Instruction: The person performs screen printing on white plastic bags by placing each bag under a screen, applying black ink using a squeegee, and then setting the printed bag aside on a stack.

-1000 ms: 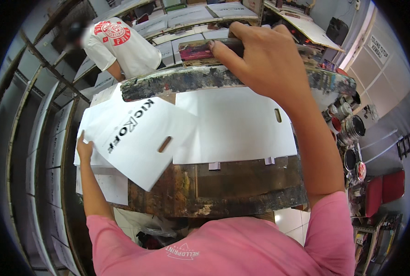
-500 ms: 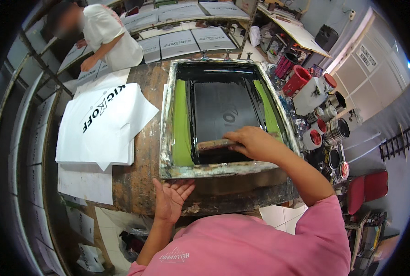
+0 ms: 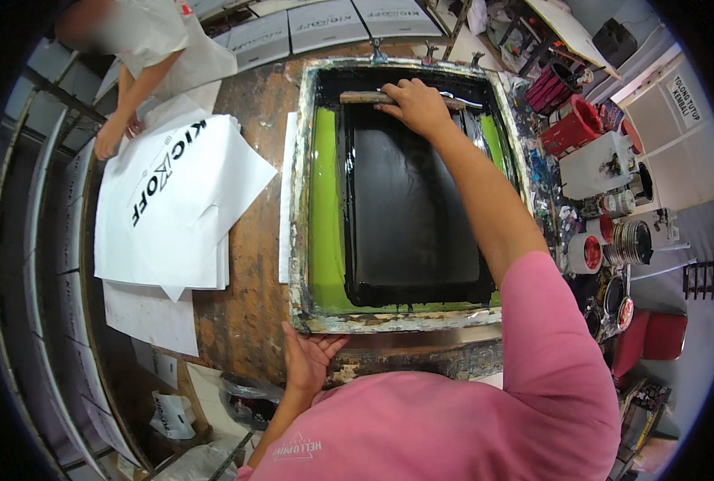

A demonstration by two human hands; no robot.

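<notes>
A screen printing frame [image 3: 297,240] with a worn, paint-crusted rim lies on the wooden table. Black ink [image 3: 413,208] covers its mesh, with green strips along both sides. At the frame's far end, my right hand [image 3: 417,108] grips a wooden-handled squeegee [image 3: 360,98] from above. My left hand [image 3: 310,359] is palm up at the near left corner, its fingers stretched out beneath the near rim and its thumb beside the corner. Left of the frame sits a stack of white printed sheets [image 3: 173,216], some askew.
Another person [image 3: 161,52] reaches to the far left of the sheet stack. Ink pots and a white jug [image 3: 601,166] crowd the table's right side. Shelves [image 3: 72,280] of printed sheets line the left, and a red chair [image 3: 661,335] stands at lower right.
My right hand has carried the squeegee from the near part of the screen to its far end. The other person's hands have come to the stack's edge. My view has shifted.
</notes>
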